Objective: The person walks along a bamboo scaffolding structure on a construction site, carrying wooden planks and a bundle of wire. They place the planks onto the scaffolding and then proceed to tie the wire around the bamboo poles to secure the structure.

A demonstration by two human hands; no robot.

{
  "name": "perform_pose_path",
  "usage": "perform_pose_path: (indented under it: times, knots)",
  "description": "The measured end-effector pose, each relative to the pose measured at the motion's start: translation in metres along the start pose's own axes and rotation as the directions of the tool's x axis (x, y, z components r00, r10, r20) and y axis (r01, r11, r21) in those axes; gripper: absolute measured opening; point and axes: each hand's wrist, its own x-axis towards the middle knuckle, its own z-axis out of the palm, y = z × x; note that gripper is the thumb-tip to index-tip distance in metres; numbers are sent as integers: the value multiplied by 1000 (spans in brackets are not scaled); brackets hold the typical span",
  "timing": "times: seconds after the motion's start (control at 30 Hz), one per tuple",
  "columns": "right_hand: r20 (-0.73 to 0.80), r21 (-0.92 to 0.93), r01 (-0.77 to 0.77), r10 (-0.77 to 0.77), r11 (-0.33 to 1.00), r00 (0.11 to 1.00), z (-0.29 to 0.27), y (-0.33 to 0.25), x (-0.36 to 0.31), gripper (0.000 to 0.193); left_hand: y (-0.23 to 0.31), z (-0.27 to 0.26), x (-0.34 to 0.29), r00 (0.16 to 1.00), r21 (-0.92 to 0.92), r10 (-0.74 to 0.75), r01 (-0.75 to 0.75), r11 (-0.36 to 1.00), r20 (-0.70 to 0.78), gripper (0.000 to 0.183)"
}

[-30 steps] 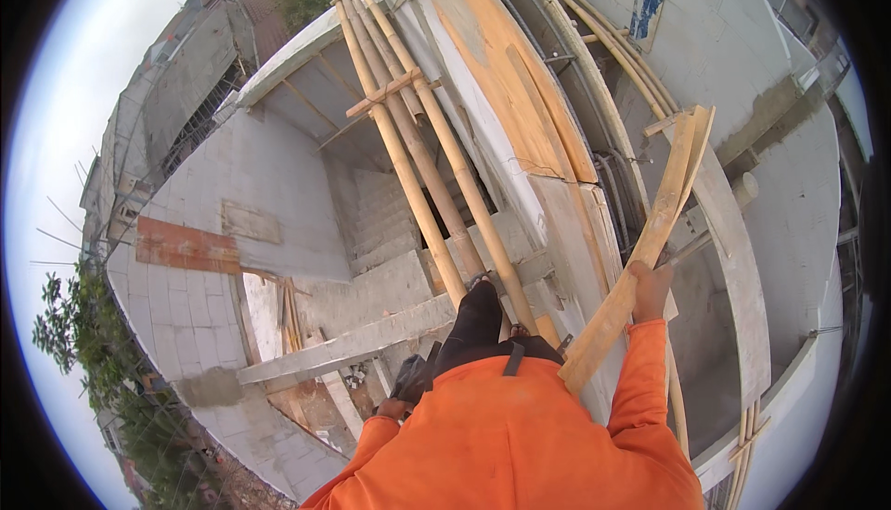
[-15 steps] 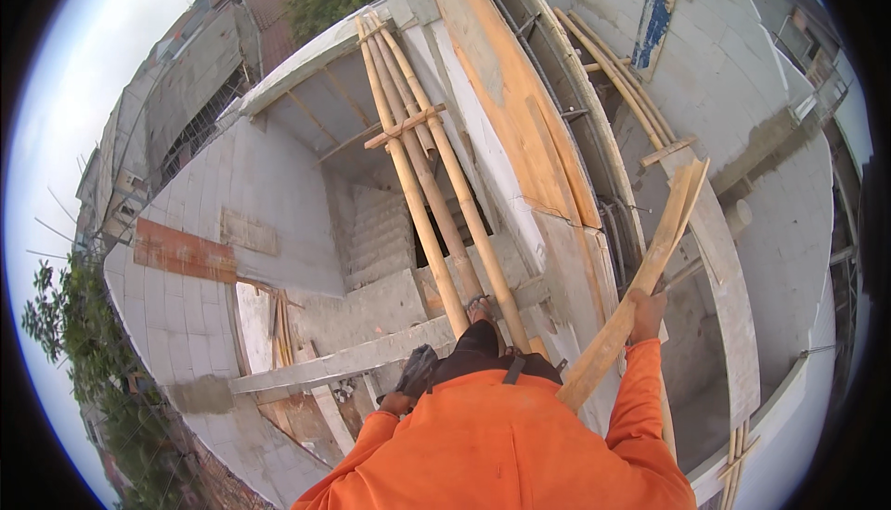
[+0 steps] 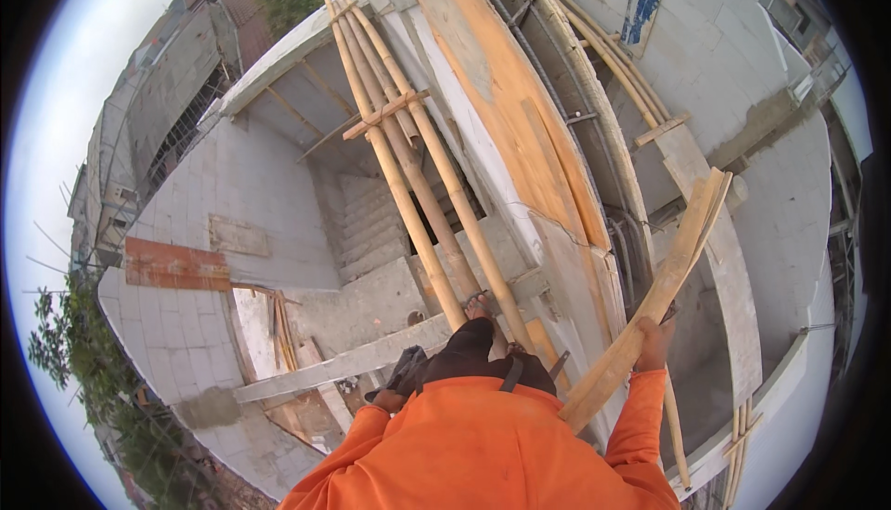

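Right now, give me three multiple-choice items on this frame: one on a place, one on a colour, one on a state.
1. Which hand holds the long wooden plank?
A. left hand
B. right hand
C. neither

2. What colour are the sleeves?
A. blue
B. orange
C. white

3. How does the plank lie?
A. flat on the wall
B. upright
C. slanted, rising to the right

Answers: 1 B, the right hand grips it beside the person's right side. 2 B, both sleeves are orange. 3 C, its far end points up and right over the grey block wall.

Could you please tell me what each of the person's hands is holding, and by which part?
The right hand grips a long wooden plank around its lower middle. The left hand is mostly hidden beside a dark object, so its hold cannot be told.
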Motion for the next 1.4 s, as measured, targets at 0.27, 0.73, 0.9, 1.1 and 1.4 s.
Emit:
perform_pose_path:
  times: [0.27, 0.73, 0.9, 1.1, 1.4]
  knots:
    - [-36, -54, 23, -25, 998, 999, 5, -2, -2, 47, 4, -37, 7, 979, 194, 199, -203, 960, 41, 29]
    - [-79, -97, 69, -77, 993, 994, 9, 1, -8, 55, -14, -72, 80, 968, 71, 245, -248, 966, 46, 32]
    - [-1, -344, 94, -100, 934, 995, 5, 6, -8, 59, 2, -106, 85, 934, 139, 356, -358, 923, 36, 30]
    - [-75, -221, 140, -160, 965, 984, 6, 6, -12, 54, -7, -96, 128, 999, -167, 35, -38, 985, -18, 53]
    - [-157, -171, 64, -92, 983, 983, -4, 12, -6, 56, 21, -197, 105, 988, -365, -137, 155, 918, 75, 46]
